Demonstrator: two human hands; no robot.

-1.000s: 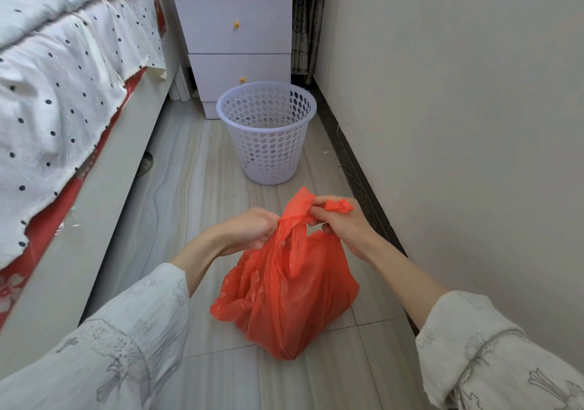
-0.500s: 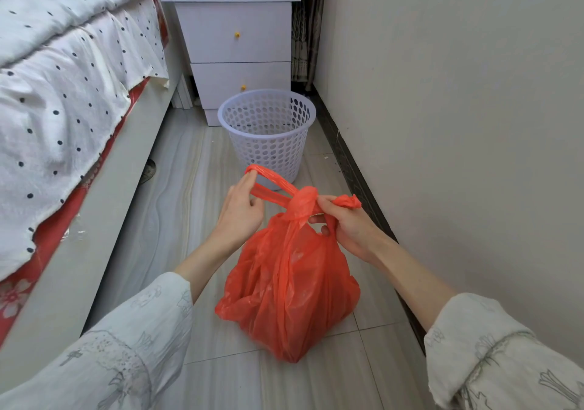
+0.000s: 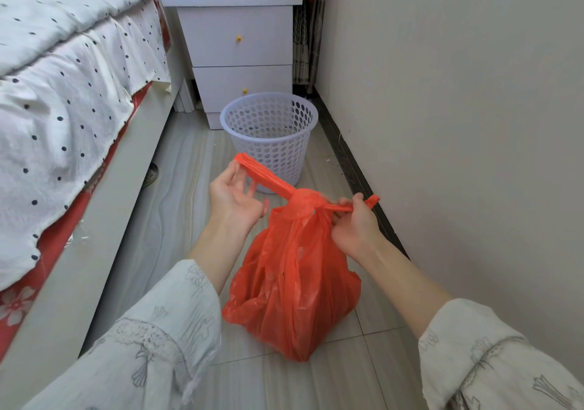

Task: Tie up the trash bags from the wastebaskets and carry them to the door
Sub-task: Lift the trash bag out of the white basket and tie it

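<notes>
An orange trash bag [image 3: 294, 289] stands on the tiled floor in front of me, its top drawn into a knot [image 3: 305, 202]. My left hand [image 3: 235, 199] pinches the left handle strip, stretched up and to the left of the knot. My right hand [image 3: 354, 226] grips the other handle strip, pulled out to the right. Beyond the bag stands a white perforated wastebasket [image 3: 268, 138] with no bag in it.
A bed [image 3: 63, 100] with a dotted white cover runs along the left. A white nightstand [image 3: 240, 49] with two drawers stands behind the wastebasket. The wall [image 3: 458, 125] and its dark baseboard close the right side. Only a narrow strip of floor lies between bed and wall.
The two handle strips have been pulled apart, left hand up and to the left, right hand to the right. The knot at the bag's top has drawn tight.
</notes>
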